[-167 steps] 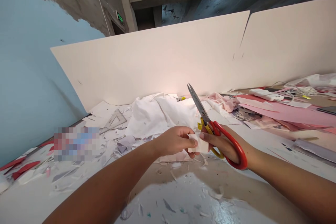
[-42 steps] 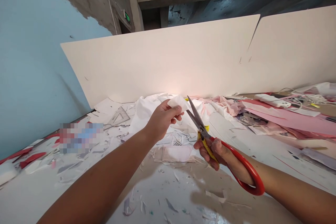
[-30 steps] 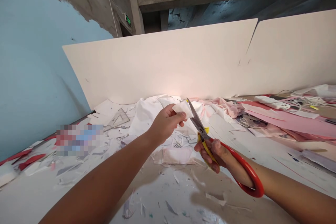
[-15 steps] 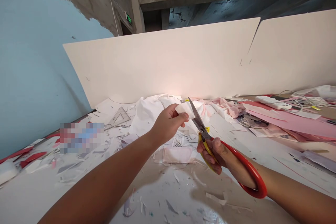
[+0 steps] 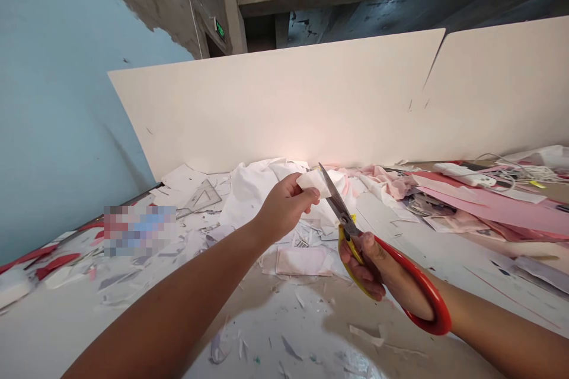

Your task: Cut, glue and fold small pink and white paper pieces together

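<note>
Steel scissor blades (image 5: 338, 207) have narrowed onto the soft white paper scrap (image 5: 311, 182) pinched in the left hand (image 5: 284, 207). Right hand (image 5: 382, 272) fingers grip red-and-yellow plastic loops (image 5: 438, 299).

The scissors (image 5: 343, 213) have grey steel blades, one red handle and one yellow. The paper scrap (image 5: 312, 182) is white, like the cloth (image 5: 244, 204) beyond it. Far right lie pink sheets (image 5: 493, 206); the far board (image 5: 284, 100) is cream, the left wall (image 5: 57, 100) pale blue.

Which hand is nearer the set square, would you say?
Left. The left hand is right of the set square, apart from it; the right hand is farther right still.
</note>
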Motion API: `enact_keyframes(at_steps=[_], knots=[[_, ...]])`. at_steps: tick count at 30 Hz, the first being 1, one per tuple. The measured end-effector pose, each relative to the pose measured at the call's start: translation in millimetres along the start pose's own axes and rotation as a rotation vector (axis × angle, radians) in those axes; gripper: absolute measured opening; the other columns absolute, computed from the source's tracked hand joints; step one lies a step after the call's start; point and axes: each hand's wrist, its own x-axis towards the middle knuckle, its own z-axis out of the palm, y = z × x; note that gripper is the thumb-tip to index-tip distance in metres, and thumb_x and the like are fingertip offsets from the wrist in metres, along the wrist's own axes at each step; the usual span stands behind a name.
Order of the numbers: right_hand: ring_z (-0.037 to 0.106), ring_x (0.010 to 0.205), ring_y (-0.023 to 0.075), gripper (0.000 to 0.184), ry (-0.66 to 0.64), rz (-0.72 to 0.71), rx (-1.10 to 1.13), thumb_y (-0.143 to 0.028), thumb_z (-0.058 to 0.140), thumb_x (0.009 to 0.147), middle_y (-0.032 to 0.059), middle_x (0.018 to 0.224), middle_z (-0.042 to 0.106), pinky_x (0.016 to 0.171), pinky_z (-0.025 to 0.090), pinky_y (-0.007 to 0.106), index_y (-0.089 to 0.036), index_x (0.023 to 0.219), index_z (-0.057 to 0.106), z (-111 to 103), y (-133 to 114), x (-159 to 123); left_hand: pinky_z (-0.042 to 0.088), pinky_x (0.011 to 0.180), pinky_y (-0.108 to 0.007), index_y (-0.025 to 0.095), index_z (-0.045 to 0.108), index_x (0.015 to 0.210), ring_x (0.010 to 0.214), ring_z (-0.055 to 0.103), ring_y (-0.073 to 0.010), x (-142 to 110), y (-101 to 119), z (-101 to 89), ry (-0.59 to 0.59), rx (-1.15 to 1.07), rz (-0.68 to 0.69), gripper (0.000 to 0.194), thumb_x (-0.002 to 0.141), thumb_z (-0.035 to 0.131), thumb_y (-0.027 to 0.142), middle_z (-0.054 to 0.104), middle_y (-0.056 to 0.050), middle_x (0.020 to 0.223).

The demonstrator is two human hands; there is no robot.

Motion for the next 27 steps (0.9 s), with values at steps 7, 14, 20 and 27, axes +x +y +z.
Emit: enact_keyframes(at_steps=[7,14,20,27], knots=[[0.024,0.043,0.0061,0.053,0.013,0.038,0.043,-0.066,0.019,0.081,-0.0076,0.055,0.028,0.042,0.027,0.022,-0.020,0.077,0.043,1.1,1.5,0.5,0.039,0.060,-0.023,0.018,0.049,0.071,0.054,0.043,-0.0054,-0.3,-0.2,-2.0,-0.007,-0.013,0.009,0.013,0.075,0.055,0.029,0.051,0.005,0.062],[0.024,0.042,0.0063,0.053,0.047,0.070,-0.003,-0.067,0.019,0.080,-0.0077,0.053,0.030,0.040,0.025,0.022,-0.020,0.074,0.042,3.0,2.5,-0.8,0.039,0.060,-0.023,0.017,0.050,0.068,0.051,0.045,-0.0048,0.3,-0.2,-1.8,-0.018,-0.112,-0.037,0.016,0.074,0.056,0.031,0.046,0.007,0.055],[0.024,0.041,0.0067,0.053,0.054,0.071,-0.042,-0.069,0.021,0.078,-0.0078,0.053,0.030,0.040,0.026,0.023,-0.021,0.073,0.042,3.1,6.4,-0.3,0.034,0.048,-0.021,0.016,0.051,0.065,0.046,0.043,-0.0048,-0.2,1.9,-0.6,-0.004,-0.080,-0.072,0.022,0.069,0.062,0.035,0.055,0.003,0.057],[0.027,0.052,0.0095,0.071,0.005,0.055,-0.081,-0.079,0.015,0.068,-0.0045,0.066,0.032,0.049,0.029,0.026,-0.020,0.091,0.047,-2.2,5.2,-2.6,0.032,0.046,-0.021,0.016,0.051,0.063,0.044,0.040,-0.0043,-1.7,5.2,-0.5,0.001,-0.102,-0.066,0.019,0.068,0.062,0.030,0.054,0.003,0.055]])
